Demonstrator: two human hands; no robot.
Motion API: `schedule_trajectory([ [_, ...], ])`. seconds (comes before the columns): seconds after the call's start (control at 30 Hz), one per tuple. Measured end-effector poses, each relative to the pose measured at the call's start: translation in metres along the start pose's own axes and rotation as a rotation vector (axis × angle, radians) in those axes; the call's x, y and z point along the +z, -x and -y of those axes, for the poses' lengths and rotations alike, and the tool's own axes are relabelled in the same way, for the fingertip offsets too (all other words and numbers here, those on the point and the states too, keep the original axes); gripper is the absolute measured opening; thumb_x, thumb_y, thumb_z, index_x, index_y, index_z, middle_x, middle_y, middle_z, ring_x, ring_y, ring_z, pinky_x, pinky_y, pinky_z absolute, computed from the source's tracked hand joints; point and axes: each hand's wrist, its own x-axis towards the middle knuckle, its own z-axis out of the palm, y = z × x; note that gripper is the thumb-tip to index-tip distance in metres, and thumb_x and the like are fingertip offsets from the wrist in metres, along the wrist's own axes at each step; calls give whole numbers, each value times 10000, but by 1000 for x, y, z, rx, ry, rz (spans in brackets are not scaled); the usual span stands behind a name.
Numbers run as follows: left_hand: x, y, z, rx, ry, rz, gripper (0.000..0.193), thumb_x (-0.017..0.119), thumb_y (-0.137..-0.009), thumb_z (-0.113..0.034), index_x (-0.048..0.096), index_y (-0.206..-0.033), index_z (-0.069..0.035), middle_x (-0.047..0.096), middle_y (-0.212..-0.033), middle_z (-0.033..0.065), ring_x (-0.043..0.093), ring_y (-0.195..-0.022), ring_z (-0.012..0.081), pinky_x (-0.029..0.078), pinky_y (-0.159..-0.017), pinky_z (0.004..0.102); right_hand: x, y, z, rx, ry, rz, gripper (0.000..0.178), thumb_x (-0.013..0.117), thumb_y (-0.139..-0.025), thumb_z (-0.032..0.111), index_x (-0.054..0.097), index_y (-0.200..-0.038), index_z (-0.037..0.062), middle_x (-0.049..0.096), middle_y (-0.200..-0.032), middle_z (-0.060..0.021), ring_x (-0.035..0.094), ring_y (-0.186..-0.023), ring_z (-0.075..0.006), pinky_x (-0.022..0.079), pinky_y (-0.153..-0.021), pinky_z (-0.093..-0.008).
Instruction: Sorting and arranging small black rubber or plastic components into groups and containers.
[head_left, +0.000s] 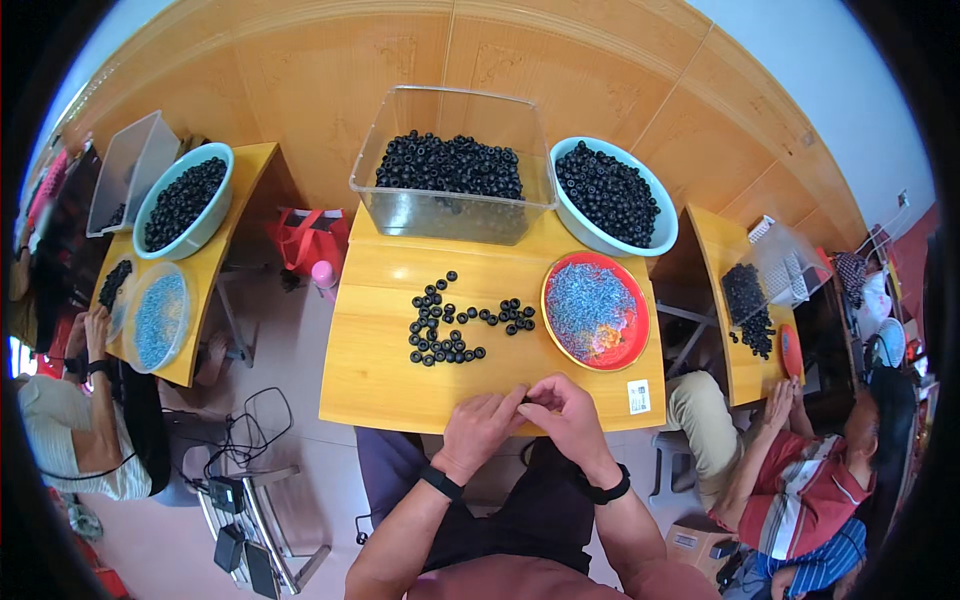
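Observation:
At the near edge of my table, my left hand point(480, 428) and my right hand point(570, 418) meet fingertip to fingertip. Both are closed in a pinch around a small black round part point(526, 401), mostly covered by the fingers. Just beyond them, loose black round parts with holes point(450, 338) lie scattered on the wooden tabletop point(370, 375). To the right of these stands a red plate point(629, 345) with a yellow rim, heaped with tiny bluish pieces point(590, 300). Whether my fingers also pinch one of the bluish pieces is too small to tell.
A clear plastic bin point(455, 225) and a pale blue basin point(665, 235), both filled with black parts, stand at the table's back. People work at side tables left and right. A red bag point(305, 240) and a metal stool with cables point(265, 520) are on the left floor.

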Motion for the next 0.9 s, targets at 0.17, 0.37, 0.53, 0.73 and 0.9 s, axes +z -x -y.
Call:
schedule_trajectory([
  [0.17, -1, -2, 3, 8, 57, -31, 409, 770, -847, -254, 665, -1206, -89, 620, -723, 18, 654, -661, 188, 532, -610, 342, 7, -8, -3, -26, 64, -85, 191, 749, -882, -5, 626, -1025, 22, 675, -916, -17, 643, -833, -80, 521, -752, -249],
  [0.37, -7, -9, 2, -29, 28, 92, 428, 772, -864, -376, 680, -1172, -93, 634, -720, 31, 665, -666, 207, 539, -618, 348, -36, -28, 6, -51, 216, 31, 169, 729, -850, -34, 655, -991, 22, 677, -878, -22, 649, -826, -105, 539, -761, -278],
  [0.53, -10, -12, -4, -40, 44, 115, 370, 766, -886, -376, 687, -1129, -109, 646, -720, 37, 675, -676, 218, 546, -622, 350, -130, -106, 90, -421, 441, -384, 313, 720, -828, -23, 685, -1138, -8, 745, -927, -94, 699, -772, -153, 575, -734, -311],
  [0.73, -7, -10, -3, -53, 97, 29, 164, 742, -908, -199, 674, -1028, -109, 649, -743, 57, 670, -693, 256, 542, -625, 392, -64, -120, 105, -573, 878, -172, 157, 674, -821, 51, 728, -964, 12, 718, -909, -173, 702, -883, -359, 555, -818, -452],
  [0.9, -4, -9, -1, -76, 94, 66, 115, 702, -920, -161, 662, -1000, -89, 668, -781, 64, 690, -731, 251, 555, -634, 378, -23, -138, 35, -692, 1293, -38, 110, 663, -761, 44, 736, -830, 89, 708, -903, -103, 643, -1025, -247, 432, -978, -415],
])
